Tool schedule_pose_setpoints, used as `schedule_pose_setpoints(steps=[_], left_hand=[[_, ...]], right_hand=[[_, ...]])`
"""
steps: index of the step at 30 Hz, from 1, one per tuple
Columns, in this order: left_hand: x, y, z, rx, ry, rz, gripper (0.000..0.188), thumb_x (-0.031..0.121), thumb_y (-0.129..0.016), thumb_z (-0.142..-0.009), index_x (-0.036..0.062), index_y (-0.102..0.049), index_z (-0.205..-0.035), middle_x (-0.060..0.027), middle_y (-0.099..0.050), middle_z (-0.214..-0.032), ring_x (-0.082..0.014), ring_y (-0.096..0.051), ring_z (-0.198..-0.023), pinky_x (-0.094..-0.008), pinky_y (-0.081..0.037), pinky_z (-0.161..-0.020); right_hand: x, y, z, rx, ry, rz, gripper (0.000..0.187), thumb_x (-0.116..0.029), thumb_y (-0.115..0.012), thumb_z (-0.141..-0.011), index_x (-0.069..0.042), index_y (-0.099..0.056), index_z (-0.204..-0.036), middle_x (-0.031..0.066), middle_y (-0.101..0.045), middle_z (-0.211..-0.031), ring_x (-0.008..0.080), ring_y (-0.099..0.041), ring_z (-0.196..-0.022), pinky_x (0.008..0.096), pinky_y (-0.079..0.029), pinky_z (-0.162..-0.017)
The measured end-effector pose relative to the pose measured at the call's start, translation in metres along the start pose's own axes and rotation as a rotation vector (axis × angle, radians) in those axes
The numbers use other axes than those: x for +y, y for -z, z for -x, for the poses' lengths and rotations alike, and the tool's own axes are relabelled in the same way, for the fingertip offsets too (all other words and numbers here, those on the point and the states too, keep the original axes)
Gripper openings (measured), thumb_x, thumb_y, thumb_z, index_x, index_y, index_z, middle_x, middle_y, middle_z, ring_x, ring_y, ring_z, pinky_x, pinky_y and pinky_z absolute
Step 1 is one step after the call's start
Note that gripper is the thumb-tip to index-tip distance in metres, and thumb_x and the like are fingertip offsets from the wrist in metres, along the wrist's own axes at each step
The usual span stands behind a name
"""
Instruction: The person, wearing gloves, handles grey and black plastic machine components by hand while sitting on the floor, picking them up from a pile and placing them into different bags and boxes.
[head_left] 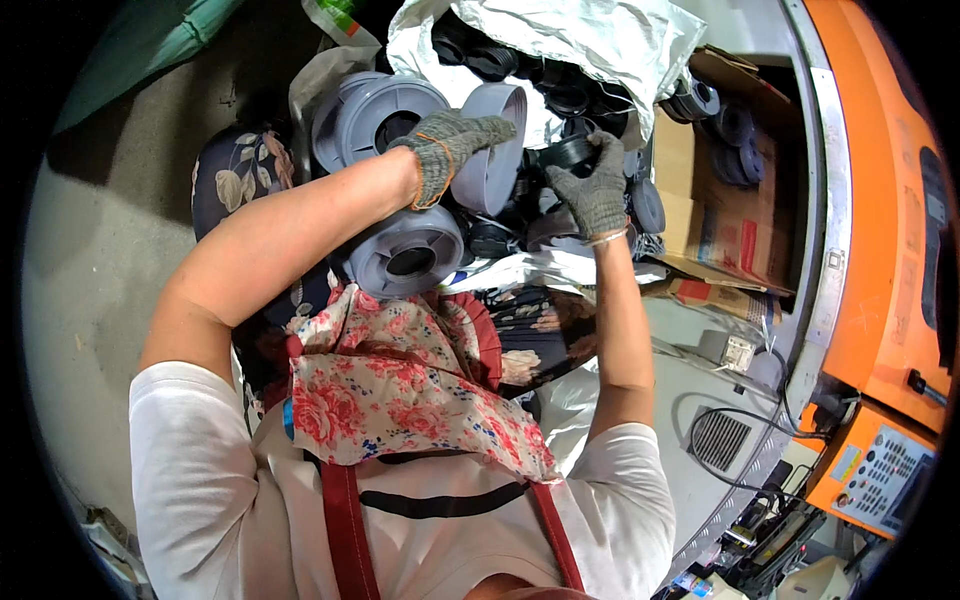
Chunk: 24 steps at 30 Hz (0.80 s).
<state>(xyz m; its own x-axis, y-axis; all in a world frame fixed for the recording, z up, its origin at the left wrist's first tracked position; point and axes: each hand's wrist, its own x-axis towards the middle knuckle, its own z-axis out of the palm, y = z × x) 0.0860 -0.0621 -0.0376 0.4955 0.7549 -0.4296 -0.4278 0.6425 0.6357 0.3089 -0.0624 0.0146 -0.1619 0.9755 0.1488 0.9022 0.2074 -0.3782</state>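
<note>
My left hand (455, 150), in a grey knit glove, grips the rim of a large grey plastic ring (487, 185) that is tilted on its edge. To the right, my right hand (592, 190), gloved alike, has its thumb and fingers round a black plastic ring (568, 153). Part of that ring is hidden by the glove. Beside my left wrist lies a grey flanged plastic part (350, 120) with a round centre hole. A similar flanged part (385, 255) rests nearer, against the flowered cloth on my lap.
A white woven sack (640, 40) lies open ahead with several black ringed parts (492, 62) in it. On the right stands a cardboard box (690, 215) with grey rings (735, 125). An orange machine (860, 200) and its control panel (885, 470) stand farther right; a black cable (692, 440) hangs there.
</note>
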Motion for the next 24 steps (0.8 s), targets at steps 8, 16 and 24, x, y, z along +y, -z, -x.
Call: schedule_pose_setpoints(steps=[8,16,24], left_hand=[[-0.022,0.018,-0.004,-0.321,-0.435,-0.246,0.037,0.008,-0.063,-0.074,0.0042,-0.056,-0.11,-0.0096,-0.059,-0.108,-0.021,-0.059,-0.097,-0.0369,-0.05,-0.081],[-0.009,0.014,0.014,-0.431,-0.568,-0.52,0.061,0.004,-0.073,-0.057,0.0069,-0.053,-0.115,-0.0122,-0.056,-0.114,-0.0262,-0.053,-0.107,-0.0352,-0.041,-0.094],[-0.022,0.028,-0.005,-0.386,-0.859,-0.752,0.041,0.007,-0.064,-0.072,0.0057,-0.056,-0.112,-0.0095,-0.059,-0.109,-0.0212,-0.055,-0.101,-0.0324,-0.044,-0.088]], right_hand=[[-0.072,0.021,0.002,-0.369,-0.026,0.334,0.09,-0.03,-0.078,-0.051,0.004,-0.037,-0.123,0.0223,-0.048,-0.112,0.0343,-0.047,-0.106,0.0383,-0.039,-0.091],[-0.065,0.011,0.02,-0.228,0.211,0.192,0.088,-0.028,-0.081,-0.049,0.003,-0.039,-0.119,0.0195,-0.048,-0.109,0.0347,-0.049,-0.102,0.0378,-0.041,-0.09],[-0.075,0.014,0.024,-0.216,0.083,-0.049,0.058,-0.032,-0.073,-0.066,-0.002,-0.05,-0.109,0.0138,-0.059,-0.093,0.0256,-0.058,-0.084,0.033,-0.047,-0.075]])
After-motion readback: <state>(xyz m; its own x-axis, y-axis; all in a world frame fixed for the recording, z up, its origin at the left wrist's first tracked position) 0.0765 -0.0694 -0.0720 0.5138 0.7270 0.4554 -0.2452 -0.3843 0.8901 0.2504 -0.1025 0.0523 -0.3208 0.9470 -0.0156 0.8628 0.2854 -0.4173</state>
